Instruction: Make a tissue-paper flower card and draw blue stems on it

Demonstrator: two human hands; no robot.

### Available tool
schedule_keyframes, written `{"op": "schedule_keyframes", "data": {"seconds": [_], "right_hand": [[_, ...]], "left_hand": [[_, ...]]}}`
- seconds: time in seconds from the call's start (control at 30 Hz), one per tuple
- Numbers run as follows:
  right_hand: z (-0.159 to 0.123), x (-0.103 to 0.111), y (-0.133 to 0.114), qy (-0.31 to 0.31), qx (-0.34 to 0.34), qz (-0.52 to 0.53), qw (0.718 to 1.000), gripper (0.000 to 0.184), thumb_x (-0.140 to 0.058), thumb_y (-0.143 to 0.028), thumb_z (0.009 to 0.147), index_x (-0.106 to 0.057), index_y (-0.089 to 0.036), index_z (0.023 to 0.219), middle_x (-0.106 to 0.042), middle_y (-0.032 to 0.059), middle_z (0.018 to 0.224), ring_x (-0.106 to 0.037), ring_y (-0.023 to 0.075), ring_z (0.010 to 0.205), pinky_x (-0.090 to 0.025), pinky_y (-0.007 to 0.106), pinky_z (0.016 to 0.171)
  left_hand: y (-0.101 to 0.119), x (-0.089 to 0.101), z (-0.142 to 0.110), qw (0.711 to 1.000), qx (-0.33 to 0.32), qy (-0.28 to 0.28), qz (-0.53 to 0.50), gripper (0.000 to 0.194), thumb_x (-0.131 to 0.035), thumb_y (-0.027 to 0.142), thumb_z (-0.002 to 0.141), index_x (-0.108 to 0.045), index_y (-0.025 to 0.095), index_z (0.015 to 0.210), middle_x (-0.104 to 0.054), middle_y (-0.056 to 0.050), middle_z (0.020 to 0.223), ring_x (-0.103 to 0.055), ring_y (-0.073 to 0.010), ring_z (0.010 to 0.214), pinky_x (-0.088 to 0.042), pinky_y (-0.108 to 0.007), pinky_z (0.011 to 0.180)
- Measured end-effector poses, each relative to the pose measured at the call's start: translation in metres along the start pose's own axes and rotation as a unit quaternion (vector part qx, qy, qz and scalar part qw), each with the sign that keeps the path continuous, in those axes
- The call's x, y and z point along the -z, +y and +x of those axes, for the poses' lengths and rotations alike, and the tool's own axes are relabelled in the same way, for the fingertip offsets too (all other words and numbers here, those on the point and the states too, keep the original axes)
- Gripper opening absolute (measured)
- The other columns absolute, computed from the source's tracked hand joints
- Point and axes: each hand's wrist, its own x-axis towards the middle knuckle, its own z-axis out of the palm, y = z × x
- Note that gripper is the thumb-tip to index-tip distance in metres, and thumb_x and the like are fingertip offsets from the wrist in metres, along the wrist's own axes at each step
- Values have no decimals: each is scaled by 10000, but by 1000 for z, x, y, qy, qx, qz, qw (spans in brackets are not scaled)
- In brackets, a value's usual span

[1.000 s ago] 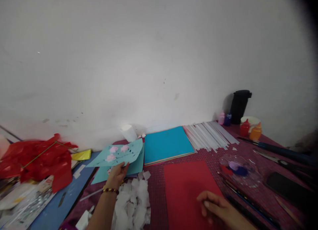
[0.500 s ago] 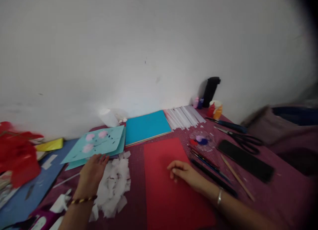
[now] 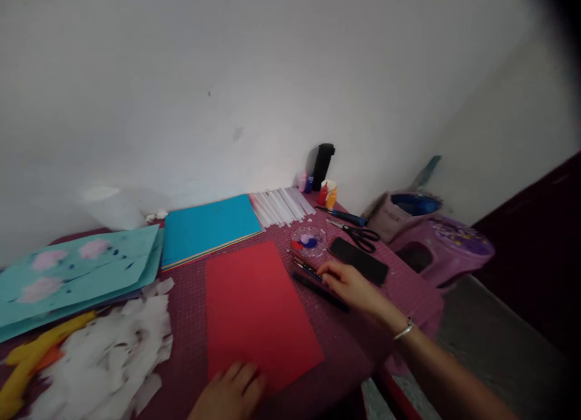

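A sheet of red paper (image 3: 254,311) lies in front of me. My left hand (image 3: 231,393) rests with fingers flat at its lower left corner, holding nothing. To the right of the sheet, my right hand (image 3: 351,290) has its fingers curled in a pinch at the slim paintbrushes (image 3: 306,265). The fingers hide the brushes' near ends. A black stick-like tool (image 3: 320,291) lies just below them. Beyond is a clear palette (image 3: 320,246) with red, blue and pale purple paint. A light-blue card (image 3: 91,272) with pink blossoms lies at the left.
White paper scraps (image 3: 113,353) and a yellow glue gun-like object (image 3: 40,353) are at left. Blue sheets (image 3: 209,229), white strips (image 3: 281,205), paint bottles (image 3: 322,195), scissors (image 3: 358,233) and a phone (image 3: 358,261) lie around. A purple stool (image 3: 440,250) stands beyond the table's right edge.
The view has swung right. My left hand has let go of the blossom card and moved onto the red paper. My right hand has gone from above the red paper to the paintbrushes.
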Motion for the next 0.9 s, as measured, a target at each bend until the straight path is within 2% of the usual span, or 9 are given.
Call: {"op": "schedule_keyframes", "data": {"seconds": [0.13, 0.23, 0.33, 0.47, 0.57, 0.67, 0.77, 0.9], "right_hand": [[-16, -10, -2, -32, 3, -194, 980, 189, -536, -226, 856, -639, -182, 1009, -658, 79, 1018, -606, 216, 957, -428, 323, 870], [-17, -17, -4, -56, -10, -266, 962, 246, -605, -258, 825, -638, -186, 1058, -652, 92, 1061, -603, 226, 997, -417, 328, 906], [-15, -22, -2, -66, -15, -280, 958, 229, -573, -226, 842, -631, -180, 1059, -660, 95, 1065, -598, 228, 1030, -370, 360, 974], [-14, -27, 4, -59, -16, -279, 958, 222, -539, -213, 859, -608, -169, 1065, -657, 101, 1080, -593, 230, 1032, -300, 398, 1035], [-16, -30, 5, -49, -12, -280, 959, 201, -524, -207, 864, -601, -162, 1044, -653, 108, 1070, -589, 229, 1022, -314, 384, 1013], [-17, -33, 5, -36, -3, -278, 960, 185, -515, -197, 862, -599, -161, 1023, -651, 108, 1066, -588, 223, 1010, -332, 366, 984], [-17, -35, 7, -21, 6, -273, 962, 173, -524, -195, 854, -600, -155, 1005, -656, 108, 1054, -600, 221, 972, -333, 371, 979], [-19, -34, 6, -1, 19, -260, 965, 147, -552, -175, 835, -616, -140, 962, -668, 105, 994, -613, 224, 934, -285, 413, 1028]], "left_hand": [[8, -13, 21, 998, -18, -8, 60, 576, -331, 31, 825, -522, 261, 1317, -514, -108, 1385, -473, -305, 1280, -482, -518, 960], [10, -15, 27, 997, -10, -1, 78, 628, -317, 0, 794, -489, 244, 1346, -478, -121, 1414, -453, -329, 1292, -488, -538, 944], [10, -11, 25, 998, 6, 22, 65, 667, -314, -22, 762, -458, 212, 1371, -472, -140, 1419, -461, -323, 1286, -470, -512, 977], [7, 0, 18, 997, 61, 53, 6, 718, -303, -53, 712, -421, 143, 1392, -498, -154, 1397, -513, -267, 1241, -431, -427, 1034], [7, 6, 17, 991, 97, 95, -20, 603, -266, -9, 789, -471, 99, 1345, -568, -174, 1307, -576, -243, 1154, -447, -404, 1005], [9, 7, 19, 986, 108, 129, 2, 477, -283, 65, 852, -560, 118, 1236, -622, -170, 1194, -614, -264, 1060, -483, -442, 930], [8, 6, 22, 980, 115, 158, 23, 440, -283, 82, 867, -585, 128, 1183, -631, -172, 1161, -614, -279, 1045, -496, -456, 887], [3, 6, 23, 973, 112, 202, -7, 410, -311, 95, 866, -577, 123, 1175, -631, -166, 1160, -608, -262, 1065, -476, -427, 920]]}}
